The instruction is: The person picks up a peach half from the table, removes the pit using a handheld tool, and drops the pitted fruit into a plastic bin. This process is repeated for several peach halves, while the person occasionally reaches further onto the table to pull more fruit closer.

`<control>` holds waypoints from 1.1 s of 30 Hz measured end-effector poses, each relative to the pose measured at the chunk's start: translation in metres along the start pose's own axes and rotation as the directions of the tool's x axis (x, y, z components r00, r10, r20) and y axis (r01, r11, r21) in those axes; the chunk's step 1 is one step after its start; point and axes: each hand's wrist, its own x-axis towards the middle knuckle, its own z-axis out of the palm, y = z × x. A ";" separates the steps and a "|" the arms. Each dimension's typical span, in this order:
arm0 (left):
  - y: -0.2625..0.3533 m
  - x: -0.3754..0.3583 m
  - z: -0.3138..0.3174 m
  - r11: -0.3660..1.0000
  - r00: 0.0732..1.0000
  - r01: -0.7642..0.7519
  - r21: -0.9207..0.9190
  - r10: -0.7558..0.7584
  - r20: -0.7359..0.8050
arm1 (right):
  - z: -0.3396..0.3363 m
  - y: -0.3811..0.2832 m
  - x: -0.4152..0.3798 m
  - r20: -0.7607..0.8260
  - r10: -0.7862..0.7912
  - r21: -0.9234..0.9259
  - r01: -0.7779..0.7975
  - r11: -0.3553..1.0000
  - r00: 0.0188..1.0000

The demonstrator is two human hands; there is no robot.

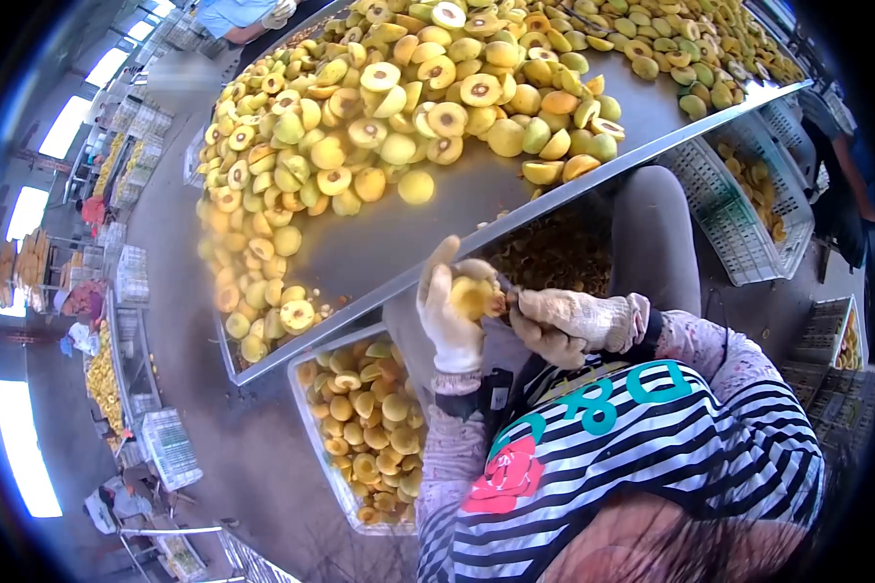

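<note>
My left hand, in a pale work glove, is closed around a yellow peach half above my lap. Close against it on the right, my gloved right hand has its fingers pinched on a small dark pitting tool. The tool's tip is at the fruit, and most of its handle is hidden in my fingers. Beyond my hands, a heap of halved peaches lies on the metal table, many with brown pits showing in their cut faces.
To the left of my legs stands a white crate filled with pitted peach halves. Dark scraps lie below the table's raised edge. At the right are plastic crates with fruit. Other people work around the hall.
</note>
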 end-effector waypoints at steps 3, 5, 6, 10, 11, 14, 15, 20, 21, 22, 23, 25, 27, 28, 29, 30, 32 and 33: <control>0.014 -0.042 -0.057 0.779 0.890 -0.361 0.512 0.452 -0.061 | -0.013 0.012 0.010 -0.157 -0.165 0.084 0.180 0.980 0.974; 0.028 -0.082 -0.087 0.409 0.752 -0.266 0.873 0.655 -0.078 | -0.024 0.015 0.020 -0.044 -0.239 0.093 0.242 0.966 0.970; 0.019 -0.099 -0.134 0.018 0.652 -0.161 0.987 0.752 0.093 | -0.026 0.014 0.024 -0.023 -0.248 0.084 0.249 0.965 0.969; -0.008 -0.180 -0.254 -0.476 0.735 0.675 0.564 0.505 -0.453 | -0.061 0.028 0.047 0.279 -0.288 0.450 0.141 0.882 0.916; -0.003 -0.165 -0.259 -0.446 0.762 0.633 0.633 0.502 -0.408 | -0.070 0.028 0.046 0.270 -0.264 0.432 0.129 0.893 0.926; 0.063 -0.071 -0.181 -0.372 0.849 0.215 0.903 0.528 0.016 | -0.064 0.011 0.028 0.095 -0.188 0.306 0.151 0.940 0.978; 0.077 -0.036 -0.129 -0.266 0.869 0.109 0.958 0.493 0.038 | -0.047 0.001 0.019 0.020 -0.202 0.276 0.189 0.942 0.979; 0.069 0.139 -0.020 -0.203 0.940 -0.342 0.918 -0.079 0.332 | -0.032 -0.017 -0.002 -0.261 -0.147 -0.083 0.129 0.988 0.954; 0.055 0.161 -0.011 -0.282 0.934 -0.353 0.892 -0.159 0.319 | -0.034 -0.018 -0.005 -0.250 -0.158 -0.079 0.143 0.987 0.955; 0.039 0.174 -0.004 -0.357 0.925 -0.367 0.859 -0.238 0.296 | -0.034 -0.020 -0.008 -0.240 -0.169 -0.072 0.156 0.985 0.956; 0.022 0.179 -0.004 -0.521 0.929 -0.358 0.775 -0.281 0.240 | -0.032 -0.023 -0.013 -0.235 -0.175 -0.068 0.163 0.984 0.956; 0.022 0.185 0.008 -0.444 0.923 -0.330 0.833 -0.335 0.188 | -0.032 -0.025 -0.018 -0.242 -0.185 -0.129 0.158 0.979 0.952; 0.026 0.169 0.009 0.055 0.920 -0.098 0.994 -0.377 0.111 | -0.032 -0.028 -0.021 -0.246 -0.209 -0.185 0.166 0.969 0.946; 0.028 0.151 0.008 0.452 0.899 0.172 0.875 -0.435 0.048 | -0.032 -0.028 -0.021 -0.256 -0.228 -0.210 0.176 0.962 0.940; 0.033 0.119 0.021 0.786 0.904 0.241 0.570 -0.395 0.163 | -0.030 -0.029 -0.022 -0.264 -0.241 -0.240 0.178 0.954 0.934; 0.036 0.093 0.031 0.882 0.894 0.297 0.365 -0.391 0.218 | -0.023 -0.036 -0.024 -0.262 -0.259 -0.267 0.188 0.945 0.930; 0.024 0.054 0.038 0.942 0.896 0.320 0.106 -0.337 0.291 | -0.019 -0.035 -0.016 -0.268 -0.274 -0.325 0.181 0.928 0.924; 0.012 0.041 0.038 0.961 0.932 0.271 0.060 -0.277 0.236 | -0.022 -0.028 -0.007 -0.267 -0.286 -0.395 0.166 0.904 0.921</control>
